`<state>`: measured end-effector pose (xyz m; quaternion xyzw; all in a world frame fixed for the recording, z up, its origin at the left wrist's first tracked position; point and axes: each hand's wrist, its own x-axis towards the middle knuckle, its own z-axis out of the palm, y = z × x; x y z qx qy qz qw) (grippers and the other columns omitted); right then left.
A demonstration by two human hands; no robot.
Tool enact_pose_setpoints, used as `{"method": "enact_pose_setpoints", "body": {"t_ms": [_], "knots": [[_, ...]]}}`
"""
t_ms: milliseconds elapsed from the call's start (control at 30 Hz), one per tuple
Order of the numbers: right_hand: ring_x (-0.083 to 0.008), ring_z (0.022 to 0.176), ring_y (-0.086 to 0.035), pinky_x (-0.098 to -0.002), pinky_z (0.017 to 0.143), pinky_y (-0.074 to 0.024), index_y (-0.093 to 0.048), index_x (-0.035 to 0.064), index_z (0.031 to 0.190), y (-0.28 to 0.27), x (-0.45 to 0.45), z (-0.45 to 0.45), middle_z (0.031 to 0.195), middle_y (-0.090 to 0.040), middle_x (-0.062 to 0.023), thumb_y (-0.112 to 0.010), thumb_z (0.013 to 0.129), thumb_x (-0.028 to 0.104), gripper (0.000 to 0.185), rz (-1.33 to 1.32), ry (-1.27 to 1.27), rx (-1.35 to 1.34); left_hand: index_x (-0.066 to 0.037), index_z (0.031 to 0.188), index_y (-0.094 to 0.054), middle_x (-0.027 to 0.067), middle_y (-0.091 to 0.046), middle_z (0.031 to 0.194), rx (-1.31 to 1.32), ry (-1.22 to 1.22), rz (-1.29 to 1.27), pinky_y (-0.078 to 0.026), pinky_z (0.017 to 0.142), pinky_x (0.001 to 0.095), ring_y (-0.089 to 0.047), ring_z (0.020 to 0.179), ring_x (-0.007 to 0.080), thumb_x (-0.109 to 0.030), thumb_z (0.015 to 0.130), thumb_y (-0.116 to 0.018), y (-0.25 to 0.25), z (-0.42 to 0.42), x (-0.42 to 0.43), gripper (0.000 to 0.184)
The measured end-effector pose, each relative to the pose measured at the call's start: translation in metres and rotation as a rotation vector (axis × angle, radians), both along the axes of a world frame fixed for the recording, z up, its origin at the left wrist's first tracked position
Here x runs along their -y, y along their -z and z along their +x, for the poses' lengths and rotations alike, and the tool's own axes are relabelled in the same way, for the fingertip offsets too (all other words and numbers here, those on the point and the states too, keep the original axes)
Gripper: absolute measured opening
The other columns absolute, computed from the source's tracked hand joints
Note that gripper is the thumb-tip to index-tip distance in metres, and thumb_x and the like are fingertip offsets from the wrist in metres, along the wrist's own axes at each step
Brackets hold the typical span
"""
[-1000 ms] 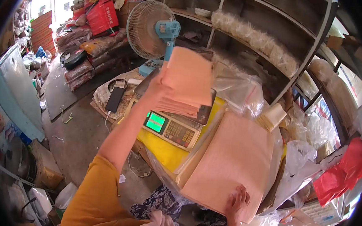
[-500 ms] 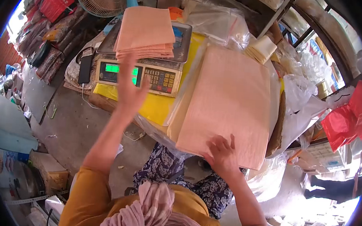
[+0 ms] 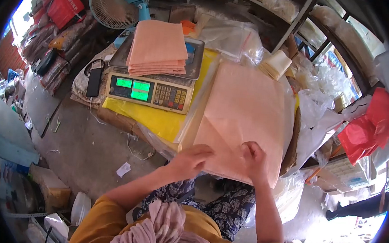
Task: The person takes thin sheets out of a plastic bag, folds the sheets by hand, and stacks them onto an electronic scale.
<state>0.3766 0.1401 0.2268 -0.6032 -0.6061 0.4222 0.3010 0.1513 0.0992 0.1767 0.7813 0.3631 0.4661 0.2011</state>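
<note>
- Pink paper stack (image 3: 250, 98), flat to the right of the scale (image 3: 169, 97), now shows a diagonal crease in its top sheet, absent half a second ago.
- Left hand (image 3: 189, 161) has come back from the scale to the stack's near-left corner, its fingers drawn narrowly together.
- Right hand (image 3: 253, 158) is still by the near edge, fingers curled; I cannot tell whether either of the hands pinches paper.
- Folded pink pile (image 3: 158, 46) sits untouched on the pan (image 3: 195, 68), the lit display (image 3: 140, 90) uncovered; setting it down looks finished.
- Near edge faces the patterned trousers (image 3: 231, 214); yellow sheet (image 3: 149, 120) borders the left, clear plastic (image 3: 315, 105) the right. Above the stack, the space is open.
</note>
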Motion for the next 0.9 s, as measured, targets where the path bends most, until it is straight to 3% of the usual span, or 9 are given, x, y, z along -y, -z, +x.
{"method": "enact_pose_setpoints", "body": {"t_ms": [67, 167, 233, 367, 533, 600, 667, 733, 900], "knots": [[-0.0191, 0.103, -0.06, -0.0307, 0.087, -0.0458, -0.061, 0.0017, 0.104, 0.005, 0.02, -0.009, 0.103, -0.063, -0.01, -0.058, 0.081, 0.005, 0.023, 0.412, -0.194, 0.039, -0.005, 0.106, -0.06, 0.0144, -0.06, 0.108, -0.099, -0.031, -0.035, -0.045, 0.088, 0.0407, -0.056, 0.101, 0.0317, -0.004, 0.075, -0.06, 0.019, 0.018, -0.007, 0.032], [-0.0289, 0.102, -0.059, -0.0346, 0.087, -0.0465, -0.061, 0.0039, 0.108, 0.012, 0.017, 0.006, 0.101, -0.063, -0.0144, -0.055, 0.081, 0.003, 0.027, 0.874, -0.438, 0.822, -0.006, 0.115, -0.056, 0.0178, -0.052, 0.12, -0.378, -0.072, -0.037, -0.037, 0.097, 0.0462, -0.046, 0.115, 0.0361, -0.021, 0.08, -0.059, 0.031, 0.034, -0.009, 0.038], [-0.0299, 0.091, -0.062, -0.0344, 0.078, -0.0494, -0.06, 0.0048, 0.111, -0.016, -0.009, 0.048, 0.096, -0.064, -0.0167, -0.053, 0.079, -0.001, 0.033, 0.529, -0.2, 0.605, -0.008, 0.128, -0.047, 0.0216, -0.033, 0.139, -0.462, -0.094, 0.062, -0.023, 0.106, 0.0525, -0.026, 0.13, 0.0432, -0.036, 0.085, -0.054, 0.035, 0.035, -0.009, 0.052], [-0.0315, 0.071, -0.064, -0.0378, 0.062, -0.0504, -0.06, 0.004, 0.11, -0.143, 0.017, 0.035, 0.087, -0.065, -0.0166, -0.053, 0.077, -0.004, 0.035, 0.783, 0.15, 0.633, -0.009, 0.131, -0.045, 0.0205, -0.029, 0.142, -0.482, -0.087, 0.048, -0.023, 0.107, 0.0506, -0.028, 0.13, 0.0419, -0.037, 0.085, -0.055, 0.037, 0.033, -0.011, 0.054], [-0.0291, 0.073, -0.064, -0.0365, 0.063, -0.0501, -0.062, 0.0067, 0.107, -0.109, 0.026, 0.044, 0.087, -0.065, -0.0148, -0.053, 0.079, -0.001, 0.031, 1.043, -0.043, 0.718, -0.01, 0.126, -0.051, 0.0181, -0.033, 0.141, -0.465, -0.13, 0.055, -0.025, 0.106, 0.0489, -0.029, 0.13, 0.039, -0.04, 0.086, -0.054, 0.035, 0.036, -0.009, 0.05], [-0.03, 0.067, -0.063, -0.0369, 0.057, -0.0479, -0.059, 0.0026, 0.11, -0.087, -0.002, 0.089, 0.084, -0.065, -0.0159, -0.05, 0.086, 0.003, 0.026, 0.732, 0.306, 0.984, -0.01, 0.125, -0.051, 0.0184, -0.033, 0.14, -0.462, -0.138, 0.065, -0.025, 0.106, 0.0488, -0.03, 0.13, 0.039, -0.039, 0.085, -0.054, 0.033, 0.037, -0.008, 0.05], [-0.0223, 0.081, -0.065, -0.0328, 0.067, -0.0512, -0.056, -0.001, 0.114, -0.087, -0.058, 0.188, 0.093, -0.065, -0.0111, -0.043, 0.091, 0.005, 0.027, 0.858, 0.398, 0.99, -0.011, 0.125, -0.051, 0.0188, -0.034, 0.14, -0.473, -0.132, 0.09, -0.026, 0.106, 0.0487, -0.03, 0.129, 0.039, -0.039, 0.085, -0.055, 0.03, 0.034, -0.009, 0.05], [-0.0231, 0.091, -0.063, -0.0331, 0.086, -0.0506, -0.054, -0.0026, 0.117, -0.163, -0.055, 0.197, 0.107, -0.062, -0.0123, -0.033, 0.098, 0.016, 0.034, 0.938, 0.384, -0.096, -0.01, 0.125, -0.051, 0.0193, -0.035, 0.138, -0.509, -0.133, 0.097, -0.027, 0.105, 0.0488, -0.031, 0.128, 0.0389, -0.038, 0.084, -0.056, 0.03, 0.035, -0.01, 0.05], [-0.019, 0.085, -0.065, -0.0304, 0.076, -0.0482, -0.061, 0.0054, 0.111, -0.254, 0.014, 0.127, 0.092, -0.067, -0.0103, -0.044, 0.091, 0.014, 0.028, 1.104, 0.612, 0.448, -0.009, 0.126, -0.05, 0.0201, -0.034, 0.138, -0.465, -0.119, 0.088, -0.027, 0.105, 0.0487, -0.031, 0.128, 0.039, -0.036, 0.084, -0.056, 0.026, 0.034, -0.008, 0.05]]}}
